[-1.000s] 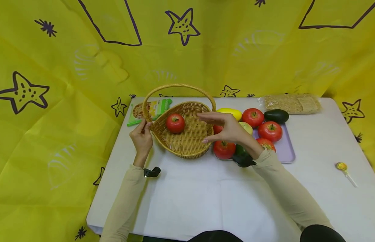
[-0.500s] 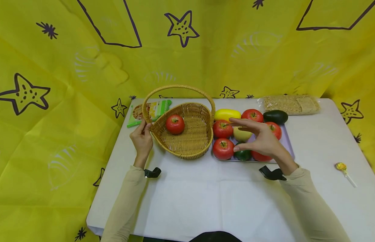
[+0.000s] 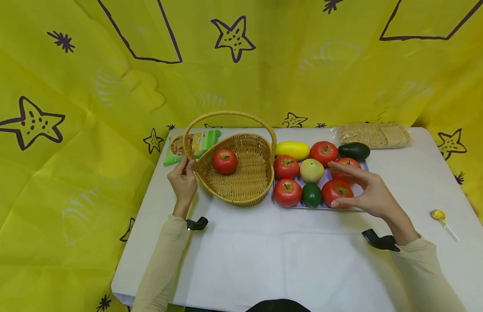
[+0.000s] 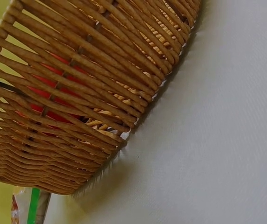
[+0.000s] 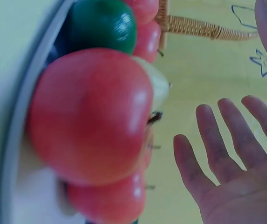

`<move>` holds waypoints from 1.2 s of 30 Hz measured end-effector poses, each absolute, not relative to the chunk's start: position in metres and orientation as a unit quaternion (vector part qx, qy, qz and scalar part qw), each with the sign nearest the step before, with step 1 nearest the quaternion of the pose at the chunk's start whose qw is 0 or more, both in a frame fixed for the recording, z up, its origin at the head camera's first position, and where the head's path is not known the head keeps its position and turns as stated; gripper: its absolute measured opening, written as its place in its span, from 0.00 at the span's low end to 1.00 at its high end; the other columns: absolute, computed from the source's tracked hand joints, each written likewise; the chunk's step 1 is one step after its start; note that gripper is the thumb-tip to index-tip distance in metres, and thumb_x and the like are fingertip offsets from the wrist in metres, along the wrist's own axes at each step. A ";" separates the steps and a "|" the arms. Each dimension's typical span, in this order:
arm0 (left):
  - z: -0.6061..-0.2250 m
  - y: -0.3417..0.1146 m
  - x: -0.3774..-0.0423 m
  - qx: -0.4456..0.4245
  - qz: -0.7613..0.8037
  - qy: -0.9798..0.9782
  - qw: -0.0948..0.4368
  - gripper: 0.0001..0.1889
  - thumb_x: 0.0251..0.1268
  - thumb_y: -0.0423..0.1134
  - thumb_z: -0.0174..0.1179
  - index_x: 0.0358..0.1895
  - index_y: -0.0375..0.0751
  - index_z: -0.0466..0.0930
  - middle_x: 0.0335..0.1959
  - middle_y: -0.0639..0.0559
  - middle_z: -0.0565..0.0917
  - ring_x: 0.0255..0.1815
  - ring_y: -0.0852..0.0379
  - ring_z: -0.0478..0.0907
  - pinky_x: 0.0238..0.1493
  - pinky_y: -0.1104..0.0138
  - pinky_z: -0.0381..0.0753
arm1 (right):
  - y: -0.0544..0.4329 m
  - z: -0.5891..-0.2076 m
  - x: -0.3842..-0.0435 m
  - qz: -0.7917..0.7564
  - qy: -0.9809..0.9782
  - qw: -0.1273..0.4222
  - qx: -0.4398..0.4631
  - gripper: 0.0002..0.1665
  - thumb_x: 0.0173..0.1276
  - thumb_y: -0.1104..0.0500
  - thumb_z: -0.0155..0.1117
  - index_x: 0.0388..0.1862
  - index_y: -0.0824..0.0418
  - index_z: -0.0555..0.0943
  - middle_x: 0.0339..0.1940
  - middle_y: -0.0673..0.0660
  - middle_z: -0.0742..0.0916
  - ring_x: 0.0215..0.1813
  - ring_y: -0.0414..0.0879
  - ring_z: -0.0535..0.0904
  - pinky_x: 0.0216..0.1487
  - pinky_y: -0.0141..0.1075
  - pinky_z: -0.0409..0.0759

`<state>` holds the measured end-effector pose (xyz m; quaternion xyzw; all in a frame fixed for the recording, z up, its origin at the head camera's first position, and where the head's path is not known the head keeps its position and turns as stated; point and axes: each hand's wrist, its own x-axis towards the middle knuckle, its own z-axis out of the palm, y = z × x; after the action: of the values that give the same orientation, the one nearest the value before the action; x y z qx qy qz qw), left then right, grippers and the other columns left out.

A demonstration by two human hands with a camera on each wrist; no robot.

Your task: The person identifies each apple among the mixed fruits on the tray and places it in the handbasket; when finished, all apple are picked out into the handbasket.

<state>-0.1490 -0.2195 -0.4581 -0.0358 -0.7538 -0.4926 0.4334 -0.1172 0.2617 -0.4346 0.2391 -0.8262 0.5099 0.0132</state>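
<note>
My left hand (image 3: pixel 183 184) grips the wicker basket (image 3: pixel 241 197) at its left end, where the arched handle (image 3: pixel 229 112) joins the rim. One red apple (image 3: pixel 225 161) lies inside; the left wrist view shows it as red behind the weave (image 4: pixel 77 56). My right hand (image 3: pixel 367 193) hovers over the front right of the lilac tray (image 3: pixel 366 167), thumb and fingers spread, holding nothing. Nearest to it is a red apple (image 3: pixel 336 193), which looms large, stem (image 5: pixel 156 117) showing, in the right wrist view. The spread fingers (image 5: pixel 213 135) stand apart from this apple.
Several more apples (image 3: pixel 287 193), a yellow fruit (image 3: pixel 293 150), a pale round fruit (image 3: pixel 312 170) and dark green fruits (image 3: pixel 312 196) fill the tray. A green packet (image 3: pixel 210 139) lies behind the basket, a clear bag (image 3: pixel 375 134) at the back right, a lollipop (image 3: pixel 439 215) far right.
My right hand has moved right, from beside the basket's right rim across the tray to its front right apples, staying spread. The left hand and basket have stayed in place.
</note>
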 end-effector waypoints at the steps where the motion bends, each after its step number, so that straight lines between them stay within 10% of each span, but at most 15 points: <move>1: -0.460 -0.220 -0.150 -0.033 -0.492 -0.755 0.434 0.14 0.68 0.17 0.63 0.55 0.12 0.81 0.41 0.20 0.87 0.35 0.23 0.86 0.38 0.88 0.78 | 0.265 -0.437 -0.115 0.511 -0.826 0.014 0.236 0.57 0.42 0.75 0.88 0.75 0.63 0.77 0.71 0.42 0.85 0.67 0.27 0.79 0.67 0.17 0.72; 36: -0.460 -0.218 -0.149 -0.043 -0.498 -0.747 0.439 0.13 0.69 0.16 0.61 0.54 0.12 0.82 0.39 0.18 0.86 0.29 0.21 0.83 0.36 0.88 0.75 | 0.284 -0.492 -0.107 0.452 -0.867 0.083 0.194 0.54 0.37 0.71 0.92 0.70 0.59 0.84 0.66 0.32 0.83 0.67 0.19 0.69 0.62 0.10 0.67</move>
<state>-0.1488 -0.2177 -0.4595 -0.0434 -0.7468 -0.4979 0.4388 -0.1073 0.2839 -0.4924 0.1938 -0.8667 0.4522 0.0826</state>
